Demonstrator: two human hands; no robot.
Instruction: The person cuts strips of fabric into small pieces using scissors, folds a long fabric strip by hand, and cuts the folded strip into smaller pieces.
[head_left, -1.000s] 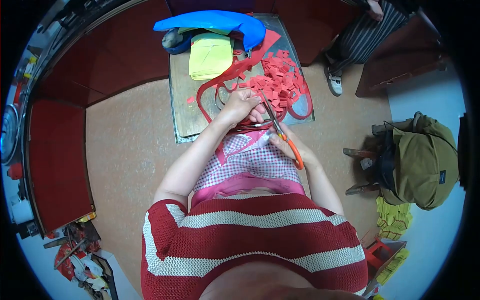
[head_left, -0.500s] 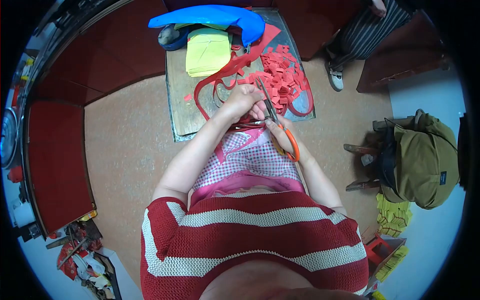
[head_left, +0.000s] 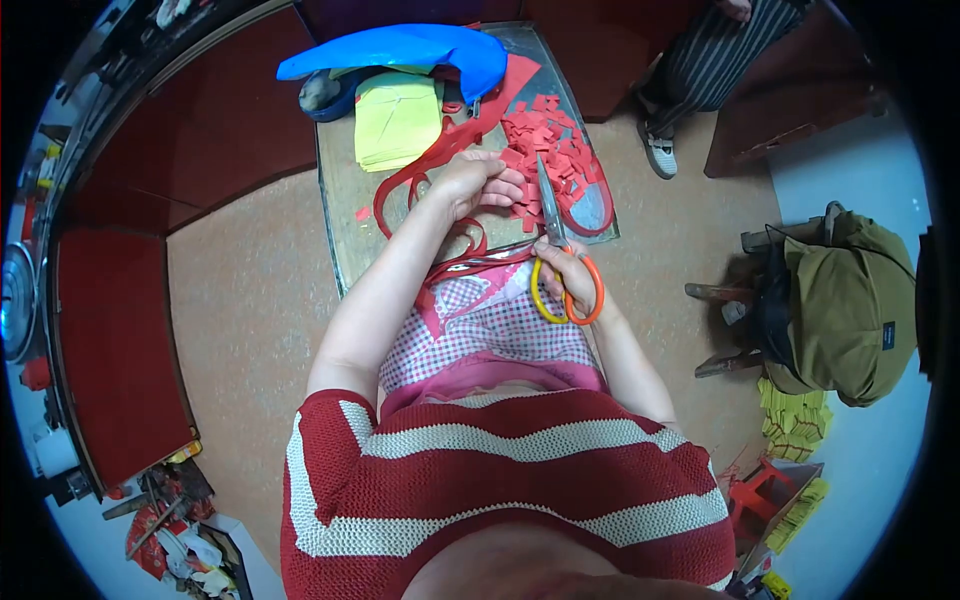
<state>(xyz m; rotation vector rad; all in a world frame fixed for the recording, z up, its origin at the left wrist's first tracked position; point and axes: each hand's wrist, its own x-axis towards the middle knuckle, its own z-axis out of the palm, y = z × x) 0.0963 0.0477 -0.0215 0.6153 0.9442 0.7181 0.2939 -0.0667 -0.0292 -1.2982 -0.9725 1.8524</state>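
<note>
My right hand [head_left: 566, 268] grips a pair of scissors [head_left: 550, 205] with one orange and one yellow handle loop. The blades look nearly closed and point away from me, towards a heap of small red pieces [head_left: 535, 130]. My left hand [head_left: 482, 185] is beside that heap, fingers bent to the right. A small red piece [head_left: 511, 157] shows at its thumb and fingertip, seemingly pinched, though the contact is partly hidden. Dark red ribbon [head_left: 390, 190] loops over the table to the left of my left hand. More red strips [head_left: 485, 262] lie across my lap.
A yellow stack [head_left: 398, 120], a blue bag [head_left: 400, 50] and a dark blue bowl [head_left: 328, 98] are on the far part of the table [head_left: 340, 225]. Another person's striped trouser leg [head_left: 700, 75] is at the far right. An olive backpack [head_left: 850, 310] rests on a chair.
My left hand has moved away from the scissors, up towards the red heap. The scissors have turned more upright, and both handle loops now show. The whole view has shifted slightly.
</note>
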